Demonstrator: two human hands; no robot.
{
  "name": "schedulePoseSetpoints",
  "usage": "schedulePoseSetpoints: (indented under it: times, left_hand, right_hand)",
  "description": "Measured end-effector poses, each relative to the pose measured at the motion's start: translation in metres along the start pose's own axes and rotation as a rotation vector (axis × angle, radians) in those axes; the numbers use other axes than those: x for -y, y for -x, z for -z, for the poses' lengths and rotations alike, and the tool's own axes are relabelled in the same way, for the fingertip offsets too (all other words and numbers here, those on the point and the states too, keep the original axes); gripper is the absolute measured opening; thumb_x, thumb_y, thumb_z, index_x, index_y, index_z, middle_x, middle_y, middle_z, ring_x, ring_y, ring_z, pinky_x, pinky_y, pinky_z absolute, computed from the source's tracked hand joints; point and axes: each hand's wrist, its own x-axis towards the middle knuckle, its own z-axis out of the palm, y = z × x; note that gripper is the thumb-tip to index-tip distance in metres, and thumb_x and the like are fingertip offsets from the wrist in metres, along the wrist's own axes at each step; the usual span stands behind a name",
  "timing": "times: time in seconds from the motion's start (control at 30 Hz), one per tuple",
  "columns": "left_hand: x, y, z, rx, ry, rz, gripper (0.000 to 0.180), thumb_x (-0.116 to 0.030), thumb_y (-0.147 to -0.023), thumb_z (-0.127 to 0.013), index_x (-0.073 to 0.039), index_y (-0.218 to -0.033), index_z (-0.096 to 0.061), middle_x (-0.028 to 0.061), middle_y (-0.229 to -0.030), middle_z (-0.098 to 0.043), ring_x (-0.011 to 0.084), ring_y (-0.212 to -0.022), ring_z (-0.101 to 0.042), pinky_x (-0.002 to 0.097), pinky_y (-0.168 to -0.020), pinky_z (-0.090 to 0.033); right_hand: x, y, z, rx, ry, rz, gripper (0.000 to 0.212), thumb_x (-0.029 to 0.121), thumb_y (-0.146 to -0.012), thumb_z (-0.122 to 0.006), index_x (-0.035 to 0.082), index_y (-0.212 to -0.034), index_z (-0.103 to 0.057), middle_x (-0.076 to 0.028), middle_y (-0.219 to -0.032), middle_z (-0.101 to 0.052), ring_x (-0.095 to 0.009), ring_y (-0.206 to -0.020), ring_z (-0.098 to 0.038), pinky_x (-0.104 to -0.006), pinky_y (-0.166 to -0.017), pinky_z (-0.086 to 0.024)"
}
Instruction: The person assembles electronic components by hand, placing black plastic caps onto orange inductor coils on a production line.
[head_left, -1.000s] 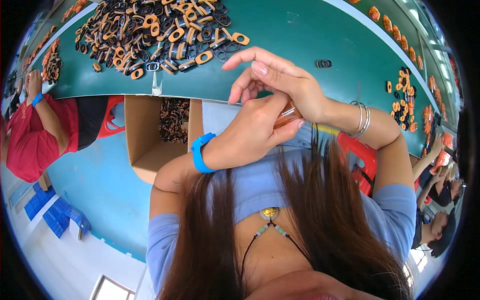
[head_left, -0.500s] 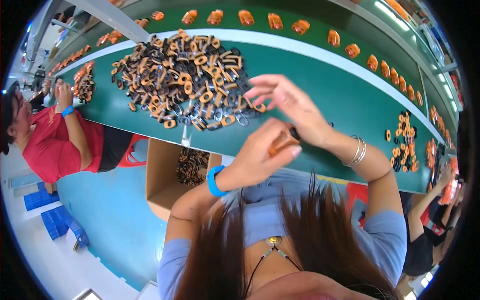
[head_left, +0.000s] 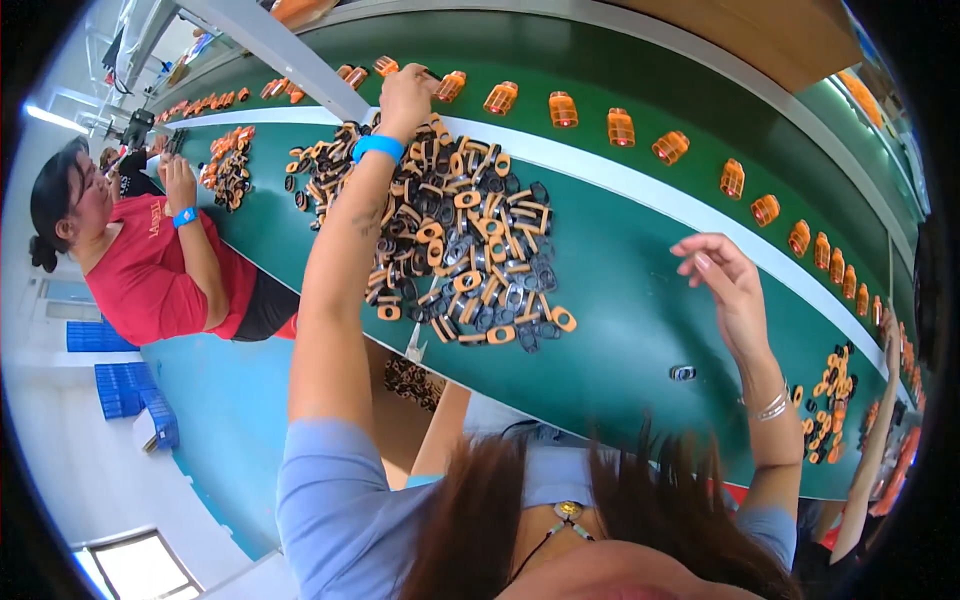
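Observation:
My left hand (head_left: pixel 405 100) is stretched out over the far green strip, beyond the white rail. Its fingers are closed, with a small dark end showing at the tips; the rest of what they hold is hidden. An orange ribbed translucent piece (head_left: pixel 451 86) lies just right of these fingers. My right hand (head_left: pixel 728 285) hovers above the green table at the right, fingers apart and nothing in them. On the table below it lies a small black part (head_left: pixel 683 373). Between my hands spreads a large pile of black and orange-tan ring-shaped parts (head_left: pixel 465 235).
More orange pieces (head_left: pixel 621 127) line the far strip beyond the white rail (head_left: pixel 600 172). A smaller pile (head_left: pixel 828 405) lies at the right. A metal post (head_left: pixel 290 55) rises at the left. An open carton (head_left: pixel 440 425) stands below the table edge. A co-worker in red (head_left: pixel 150 270) sits left.
My left hand has swung from in front of my chest up and left to the far strip, taking the orange and black piece along. My right hand has moved right, away from it.

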Motion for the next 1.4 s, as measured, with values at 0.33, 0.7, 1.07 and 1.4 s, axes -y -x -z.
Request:
schedulePoseSetpoints:
  times: [0.33,0.7,1.07,1.4]
  left_hand:
    - [0.015,-0.037,-0.044,-0.124,-0.293,-0.116,0.034,-0.039,-0.088,-0.059,-0.008,-0.096,-0.069,0.0178,-0.09,-0.064,0.0377,-0.1,-0.053,0.0429,-0.092,-0.041]
    - [-0.065,0.024,-0.005,0.263,0.286,-0.233,0.037,-0.024,-0.081,-0.074,-0.009,-0.111,-0.059,0.0065,-0.09,-0.067,0.0145,-0.081,-0.064,0.0284,-0.065,-0.05]
    - [-0.153,0.223,0.084,0.373,1.147,0.122,0.034,0.009,-0.078,-0.068,0.003,-0.109,-0.057,0.0141,-0.107,-0.064,0.0194,-0.099,-0.063,0.0298,-0.089,-0.051]
    - [-0.208,0.316,0.092,0.288,1.391,0.071,0.035,0.01,-0.077,-0.066,0.0,-0.109,-0.059,0.0089,-0.108,-0.053,0.0181,-0.102,-0.057,0.0296,-0.088,-0.048]
  right_hand:
    - [-0.012,0.006,0.021,-0.083,0.005,-0.105,0.015,0.014,-0.092,-0.054,0.002,-0.099,-0.061,-0.007,-0.095,-0.065,-0.01,-0.079,-0.055,-0.0232,-0.071,-0.043]
    - [0.002,0.018,0.023,0.016,0.151,0.062,0.017,0.011,-0.092,-0.054,0.001,-0.104,-0.061,-0.006,-0.1,-0.064,-0.012,-0.085,-0.057,-0.0258,-0.08,-0.045]
    - [-0.054,0.118,0.012,0.061,1.038,0.286,0.028,0.005,-0.077,-0.069,0.004,-0.104,-0.063,-0.008,-0.1,-0.061,-0.025,-0.088,-0.058,-0.0362,-0.08,-0.048]
    - [-0.018,0.116,-0.039,0.129,-0.484,0.06,0.033,0.019,-0.09,-0.062,0.0,-0.116,-0.054,-0.012,-0.107,-0.059,-0.018,-0.091,-0.059,-0.0235,-0.068,-0.048]
